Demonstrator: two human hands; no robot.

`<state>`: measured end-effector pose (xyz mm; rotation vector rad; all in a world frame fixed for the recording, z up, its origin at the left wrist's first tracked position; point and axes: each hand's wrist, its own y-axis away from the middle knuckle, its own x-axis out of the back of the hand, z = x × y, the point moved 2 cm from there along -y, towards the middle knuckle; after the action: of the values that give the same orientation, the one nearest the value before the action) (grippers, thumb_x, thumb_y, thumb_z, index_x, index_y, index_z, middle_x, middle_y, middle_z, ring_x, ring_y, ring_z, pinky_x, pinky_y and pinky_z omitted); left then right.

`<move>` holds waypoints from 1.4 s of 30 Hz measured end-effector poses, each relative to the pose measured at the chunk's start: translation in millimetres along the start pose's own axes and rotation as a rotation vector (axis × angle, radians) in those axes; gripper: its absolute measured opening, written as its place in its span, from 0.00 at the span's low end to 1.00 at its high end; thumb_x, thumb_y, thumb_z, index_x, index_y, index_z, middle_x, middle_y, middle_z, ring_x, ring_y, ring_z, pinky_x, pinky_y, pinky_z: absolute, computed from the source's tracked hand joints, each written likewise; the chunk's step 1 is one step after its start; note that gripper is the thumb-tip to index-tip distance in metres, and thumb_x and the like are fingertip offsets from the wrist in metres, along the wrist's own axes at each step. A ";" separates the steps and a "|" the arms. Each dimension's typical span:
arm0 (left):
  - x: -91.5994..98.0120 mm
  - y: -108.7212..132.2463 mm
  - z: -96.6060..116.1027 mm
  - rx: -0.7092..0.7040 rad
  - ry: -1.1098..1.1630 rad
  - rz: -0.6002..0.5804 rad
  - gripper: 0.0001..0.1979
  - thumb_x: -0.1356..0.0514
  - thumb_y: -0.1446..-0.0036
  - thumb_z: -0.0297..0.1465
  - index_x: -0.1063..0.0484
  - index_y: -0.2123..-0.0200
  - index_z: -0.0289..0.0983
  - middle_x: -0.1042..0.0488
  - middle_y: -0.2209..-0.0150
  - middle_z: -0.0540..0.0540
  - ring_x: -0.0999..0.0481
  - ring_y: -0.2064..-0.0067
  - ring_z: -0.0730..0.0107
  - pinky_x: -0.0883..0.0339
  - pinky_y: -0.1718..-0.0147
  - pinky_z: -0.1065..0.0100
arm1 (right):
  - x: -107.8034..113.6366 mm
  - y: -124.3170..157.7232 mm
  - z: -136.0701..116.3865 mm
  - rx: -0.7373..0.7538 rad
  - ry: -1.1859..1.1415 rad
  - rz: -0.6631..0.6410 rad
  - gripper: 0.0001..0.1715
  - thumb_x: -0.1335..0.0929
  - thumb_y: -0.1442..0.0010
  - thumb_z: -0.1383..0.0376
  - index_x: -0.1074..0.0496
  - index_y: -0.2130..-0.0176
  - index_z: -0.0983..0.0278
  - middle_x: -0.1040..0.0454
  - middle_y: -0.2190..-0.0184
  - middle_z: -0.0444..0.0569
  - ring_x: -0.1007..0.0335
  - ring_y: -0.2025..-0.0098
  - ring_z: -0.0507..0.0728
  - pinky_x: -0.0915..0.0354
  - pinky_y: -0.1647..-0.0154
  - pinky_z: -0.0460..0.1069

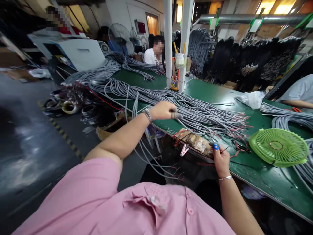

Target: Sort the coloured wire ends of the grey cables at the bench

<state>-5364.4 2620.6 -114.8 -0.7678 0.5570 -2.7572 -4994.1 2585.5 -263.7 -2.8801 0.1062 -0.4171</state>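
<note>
My left hand [162,111], with grey covers on some fingertips, is closed on a grey cable [183,124] at the near edge of a long pile of grey cables [156,94]. My right hand [220,159] has blue tape round the thumb. Its fingers are pinched together at the right end of a tape-wrapped block [195,142] on the table edge. A thin dark tip sticks out beside the thumb, but what the fingers hold is too small to name. Red wire ends [241,125] fan out at the pile's right end. A pink clip [184,150] hangs from the block's front.
A green fan [277,147] stands on the green table [215,89] at right. White posts [168,45] rise behind the pile, with a cup [180,60] attached. Loose cables [146,156] droop over the front edge. One person [153,54] sits across; another's sleeve [299,89] shows at right.
</note>
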 end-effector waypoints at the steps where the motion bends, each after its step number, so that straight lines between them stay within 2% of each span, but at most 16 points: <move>1: -12.2 15.0 14.3 -0.050 -0.026 -0.265 0.14 0.31 0.54 0.34 0.30 0.82 0.35 0.34 0.84 0.54 0.36 0.78 0.76 0.45 0.75 0.72 | 0.4 -0.5 2.2 -0.019 -0.022 0.001 0.28 0.34 0.42 0.46 0.22 0.59 0.67 0.31 0.79 0.44 0.43 0.79 0.50 0.45 0.80 0.46; 3: -32.2 50.2 41.0 -0.149 0.000 -0.631 0.15 0.29 0.56 0.37 0.30 0.83 0.38 0.34 0.85 0.53 0.35 0.78 0.73 0.44 0.75 0.70 | 1.5 -1.4 7.0 -0.058 -0.085 0.016 0.28 0.33 0.43 0.47 0.22 0.60 0.68 0.31 0.79 0.44 0.44 0.80 0.49 0.46 0.80 0.45; 6: -52.1 103.1 71.0 -0.258 0.126 -0.979 0.11 0.28 0.59 0.36 0.26 0.82 0.43 0.28 0.82 0.50 0.31 0.76 0.68 0.42 0.74 0.68 | 3.6 -3.2 12.9 -0.103 -0.195 0.077 0.27 0.31 0.45 0.46 0.24 0.65 0.69 0.32 0.80 0.44 0.46 0.81 0.48 0.48 0.81 0.45; 7: -56.9 118.7 78.0 -0.320 0.193 -1.025 0.10 0.27 0.59 0.37 0.26 0.81 0.45 0.27 0.81 0.50 0.30 0.76 0.67 0.42 0.75 0.67 | 4.0 -4.0 13.9 -0.109 -0.236 0.095 0.27 0.30 0.45 0.46 0.25 0.67 0.69 0.33 0.81 0.43 0.47 0.81 0.47 0.50 0.82 0.44; 10: -71.4 157.9 84.3 -0.427 0.393 -1.002 0.09 0.28 0.58 0.38 0.25 0.79 0.46 0.25 0.79 0.50 0.30 0.77 0.67 0.41 0.78 0.66 | 4.1 -6.1 13.1 -0.101 -0.347 0.125 0.26 0.30 0.45 0.47 0.28 0.71 0.68 0.34 0.81 0.43 0.50 0.83 0.46 0.54 0.83 0.44; 12: -81.9 181.1 76.1 -0.371 0.503 -1.011 0.09 0.29 0.56 0.40 0.24 0.77 0.45 0.24 0.76 0.49 0.28 0.76 0.67 0.38 0.77 0.66 | 3.9 -5.6 11.1 -0.094 -0.376 0.140 0.25 0.29 0.45 0.47 0.28 0.72 0.68 0.32 0.80 0.45 0.49 0.83 0.46 0.53 0.83 0.44; 15: -89.5 213.6 48.1 -0.052 0.658 -0.954 0.14 0.32 0.51 0.45 0.23 0.70 0.41 0.25 0.73 0.48 0.27 0.74 0.69 0.35 0.75 0.69 | 3.4 -1.8 8.6 -0.085 -0.318 0.153 0.25 0.28 0.47 0.47 0.27 0.71 0.68 0.30 0.79 0.45 0.47 0.82 0.46 0.50 0.83 0.44; 19: -78.3 255.6 -2.2 0.543 0.825 -0.655 0.24 0.40 0.45 0.53 0.28 0.65 0.36 0.35 0.83 0.54 0.40 0.85 0.79 0.44 0.84 0.74 | 1.9 1.9 7.4 -0.047 -0.218 0.155 0.25 0.28 0.48 0.48 0.24 0.66 0.69 0.29 0.77 0.45 0.42 0.80 0.47 0.45 0.80 0.44; 22: -65.7 281.3 -27.2 0.715 0.839 -0.525 0.25 0.43 0.43 0.53 0.30 0.62 0.34 0.37 0.86 0.56 0.41 0.87 0.80 0.44 0.85 0.75 | 0.5 5.1 4.0 0.015 -0.134 0.118 0.23 0.28 0.47 0.50 0.22 0.63 0.68 0.28 0.76 0.46 0.37 0.76 0.50 0.40 0.75 0.46; 26: -58.3 300.0 -39.7 0.782 0.827 -0.494 0.23 0.40 0.44 0.51 0.32 0.63 0.34 0.33 0.85 0.54 0.37 0.85 0.78 0.42 0.83 0.75 | -8.4 30.5 -12.7 0.106 -0.065 0.034 0.18 0.29 0.44 0.54 0.22 0.61 0.65 0.24 0.70 0.49 0.31 0.69 0.54 0.34 0.66 0.50; 29: -60.4 302.8 -43.1 0.798 0.838 -0.468 0.23 0.37 0.47 0.50 0.33 0.66 0.34 0.30 0.81 0.52 0.33 0.82 0.77 0.38 0.80 0.74 | -32.8 65.5 -31.7 0.045 -0.047 -0.344 0.16 0.30 0.41 0.54 0.22 0.61 0.63 0.23 0.69 0.49 0.30 0.67 0.55 0.33 0.65 0.50; 32: -67.1 301.2 -45.6 0.805 0.786 -0.555 0.24 0.35 0.48 0.50 0.32 0.69 0.33 0.28 0.78 0.50 0.31 0.81 0.77 0.38 0.80 0.75 | -64.2 96.0 -45.9 -0.139 -0.178 -0.718 0.19 0.30 0.42 0.52 0.26 0.58 0.63 0.24 0.69 0.48 0.29 0.68 0.54 0.33 0.66 0.49; 34: -72.3 299.0 -47.7 0.790 0.722 -0.627 0.23 0.36 0.48 0.49 0.32 0.70 0.33 0.28 0.78 0.50 0.32 0.81 0.78 0.40 0.81 0.76 | -80.1 103.8 -48.2 -0.263 -0.274 -0.749 0.21 0.30 0.43 0.50 0.29 0.58 0.63 0.25 0.70 0.47 0.31 0.71 0.53 0.35 0.71 0.47; 36: -77.8 296.1 -50.2 0.770 0.657 -0.676 0.23 0.35 0.48 0.49 0.31 0.70 0.33 0.29 0.78 0.50 0.34 0.81 0.79 0.41 0.81 0.76 | -89.7 103.0 -45.4 -0.343 -0.307 -0.671 0.22 0.29 0.45 0.49 0.30 0.61 0.63 0.26 0.73 0.45 0.34 0.75 0.51 0.38 0.75 0.45; 39: -87.3 289.7 -51.3 0.735 0.608 -0.719 0.23 0.34 0.49 0.48 0.29 0.67 0.33 0.28 0.76 0.50 0.33 0.79 0.80 0.39 0.79 0.76 | -94.7 96.3 -40.7 -0.339 -0.317 -0.552 0.21 0.27 0.48 0.50 0.30 0.65 0.64 0.28 0.75 0.43 0.37 0.76 0.49 0.39 0.75 0.45; 42: -97.8 278.3 -45.2 0.690 0.744 -0.689 0.24 0.36 0.47 0.50 0.30 0.65 0.33 0.25 0.71 0.46 0.27 0.73 0.75 0.33 0.72 0.74 | -97.2 94.8 -40.7 -0.315 -0.351 -0.589 0.19 0.26 0.48 0.51 0.30 0.68 0.63 0.30 0.76 0.42 0.37 0.75 0.50 0.37 0.73 0.46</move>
<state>-5275.4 2413.3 -310.1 0.3213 -0.6990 -3.4457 -5102.5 2494.8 -274.4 -3.1978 -0.8172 0.0285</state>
